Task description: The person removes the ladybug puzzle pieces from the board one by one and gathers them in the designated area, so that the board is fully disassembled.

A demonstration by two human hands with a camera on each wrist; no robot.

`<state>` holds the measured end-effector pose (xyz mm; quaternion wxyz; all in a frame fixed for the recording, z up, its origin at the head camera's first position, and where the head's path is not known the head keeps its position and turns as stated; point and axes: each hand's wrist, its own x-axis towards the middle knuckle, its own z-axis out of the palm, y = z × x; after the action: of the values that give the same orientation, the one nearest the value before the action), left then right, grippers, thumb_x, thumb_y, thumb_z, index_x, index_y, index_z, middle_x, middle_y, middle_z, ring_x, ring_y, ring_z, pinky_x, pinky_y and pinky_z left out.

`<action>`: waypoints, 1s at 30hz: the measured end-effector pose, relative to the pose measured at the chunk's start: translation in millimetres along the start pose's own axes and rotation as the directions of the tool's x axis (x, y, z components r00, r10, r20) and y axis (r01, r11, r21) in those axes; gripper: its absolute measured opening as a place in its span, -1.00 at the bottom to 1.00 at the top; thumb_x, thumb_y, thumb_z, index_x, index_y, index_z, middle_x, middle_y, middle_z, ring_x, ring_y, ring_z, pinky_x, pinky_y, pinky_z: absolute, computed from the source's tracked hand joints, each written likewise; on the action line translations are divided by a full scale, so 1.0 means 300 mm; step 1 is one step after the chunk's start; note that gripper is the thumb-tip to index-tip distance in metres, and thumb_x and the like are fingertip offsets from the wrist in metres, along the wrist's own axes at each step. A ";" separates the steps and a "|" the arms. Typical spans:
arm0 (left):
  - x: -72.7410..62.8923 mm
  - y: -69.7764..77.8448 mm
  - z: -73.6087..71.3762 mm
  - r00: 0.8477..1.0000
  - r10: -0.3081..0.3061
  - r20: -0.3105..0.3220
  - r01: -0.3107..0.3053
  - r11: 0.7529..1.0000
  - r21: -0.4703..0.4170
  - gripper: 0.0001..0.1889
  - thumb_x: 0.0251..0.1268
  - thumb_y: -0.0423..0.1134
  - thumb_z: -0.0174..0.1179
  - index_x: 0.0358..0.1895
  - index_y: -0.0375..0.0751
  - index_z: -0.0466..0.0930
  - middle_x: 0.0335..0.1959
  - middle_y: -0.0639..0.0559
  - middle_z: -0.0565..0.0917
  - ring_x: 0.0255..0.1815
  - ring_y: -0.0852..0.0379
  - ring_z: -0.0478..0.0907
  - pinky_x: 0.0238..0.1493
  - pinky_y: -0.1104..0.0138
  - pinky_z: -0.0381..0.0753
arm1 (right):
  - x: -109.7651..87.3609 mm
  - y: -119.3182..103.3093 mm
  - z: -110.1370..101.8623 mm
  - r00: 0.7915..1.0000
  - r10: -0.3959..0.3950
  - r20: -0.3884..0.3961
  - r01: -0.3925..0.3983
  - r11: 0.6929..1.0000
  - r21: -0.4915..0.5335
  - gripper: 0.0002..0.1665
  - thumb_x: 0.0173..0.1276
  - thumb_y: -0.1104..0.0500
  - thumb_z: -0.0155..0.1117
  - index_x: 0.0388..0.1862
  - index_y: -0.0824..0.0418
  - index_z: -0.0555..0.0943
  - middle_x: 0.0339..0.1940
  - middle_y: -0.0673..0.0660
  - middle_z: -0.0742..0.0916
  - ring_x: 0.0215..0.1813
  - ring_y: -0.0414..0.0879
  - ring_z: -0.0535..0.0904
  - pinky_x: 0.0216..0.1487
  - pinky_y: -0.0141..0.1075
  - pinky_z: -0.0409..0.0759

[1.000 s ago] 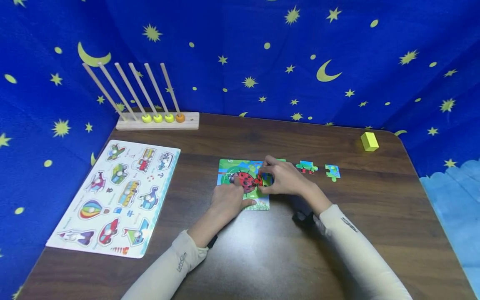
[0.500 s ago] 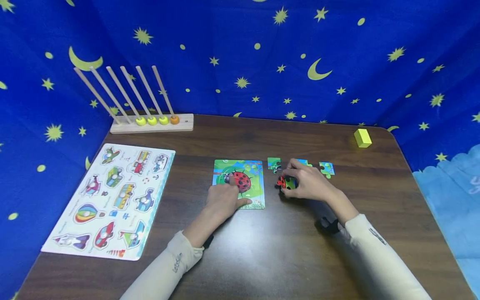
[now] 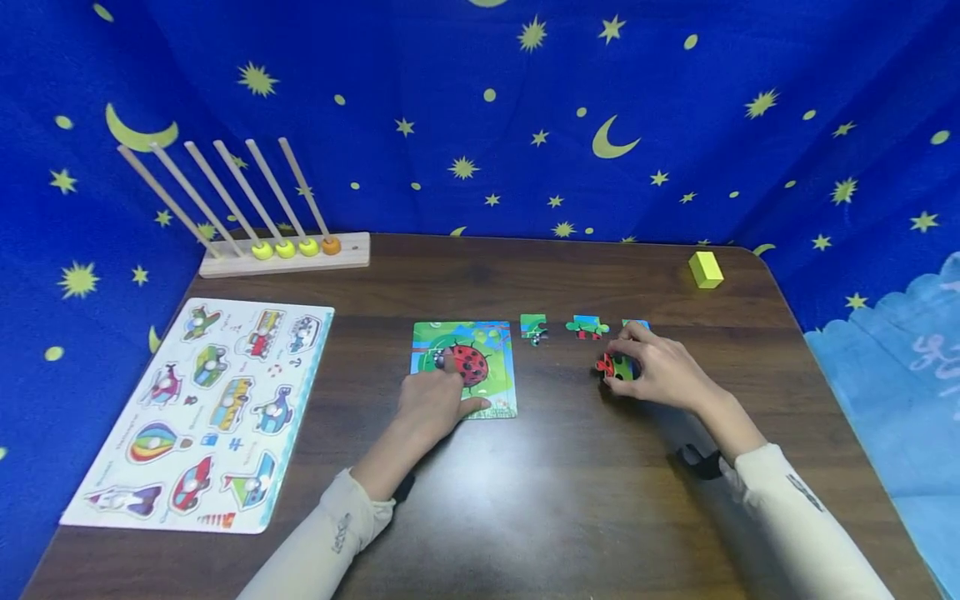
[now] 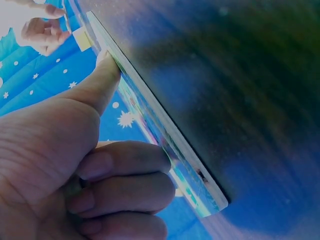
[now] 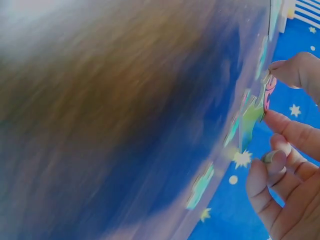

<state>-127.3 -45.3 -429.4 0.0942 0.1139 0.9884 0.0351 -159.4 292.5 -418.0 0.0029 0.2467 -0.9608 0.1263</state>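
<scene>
Pinching a jigsaw piece [image 3: 621, 367] in right fingers [image 3: 628, 388], touching ladybug board [image 3: 500, 377] with straight left index finger [image 3: 451, 364], probably barely started with three loose pieces [image 3: 587, 325].

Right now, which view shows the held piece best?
Head: it shows the held piece's red and green face from above. Right wrist shows it slanted; left wrist, at most a thin sliver by the right hand.

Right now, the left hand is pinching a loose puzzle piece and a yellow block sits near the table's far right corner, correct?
Not quite: the head view shows the right hand pinching the loose puzzle piece. The yellow block is where you say.
</scene>
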 end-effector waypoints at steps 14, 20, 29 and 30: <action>-0.003 -0.007 0.002 1.000 0.015 0.001 -0.015 0.999 -0.030 0.06 0.15 0.43 0.17 0.39 -0.51 0.31 -0.85 0.11 0.33 -0.73 0.12 0.34 -0.67 0.24 0.38 | -0.083 0.099 -0.020 0.999 -0.019 -0.039 0.015 0.995 -0.100 -0.52 0.07 -0.02 0.53 -0.05 0.17 0.74 -0.28 -0.02 0.48 -0.52 -0.31 0.24 -0.56 -0.37 0.17; -0.002 -0.007 0.006 1.000 0.024 -0.016 -0.024 0.999 -0.028 0.06 0.14 0.43 0.18 0.38 -0.51 0.32 -0.85 0.14 0.26 -0.74 0.16 0.27 -0.70 0.27 0.33 | -0.094 0.113 -0.013 0.998 -0.030 -0.049 0.024 0.993 -0.115 -0.54 0.02 -0.01 0.56 -0.10 0.14 0.74 -0.29 -0.02 0.50 -0.51 -0.30 0.28 -0.55 -0.34 0.25; -0.005 -0.005 0.006 1.000 0.015 -0.022 -0.016 1.000 -0.018 0.07 0.13 0.44 0.19 0.39 -0.51 0.31 -0.85 0.15 0.21 -0.75 0.17 0.23 -0.70 0.28 0.33 | -0.086 0.105 -0.006 1.000 -0.001 0.017 0.003 0.991 -0.132 -0.52 0.03 -0.07 0.54 -0.10 0.15 0.76 -0.25 0.02 0.53 -0.47 -0.26 0.35 -0.52 -0.31 0.31; -0.005 -0.005 0.007 1.000 0.014 -0.024 -0.015 1.000 -0.017 0.07 0.13 0.44 0.19 0.39 -0.51 0.31 -0.85 0.14 0.22 -0.75 0.17 0.24 -0.69 0.27 0.34 | -0.086 0.105 -0.006 1.000 0.000 0.019 0.003 0.991 -0.133 -0.51 0.02 -0.08 0.54 -0.10 0.14 0.76 -0.25 0.02 0.53 -0.47 -0.26 0.35 -0.52 -0.30 0.33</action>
<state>-125.7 -47.1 -431.3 0.0833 0.1198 0.9882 0.0457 -151.8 331.7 -425.7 0.0104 0.2479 -0.9669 0.0593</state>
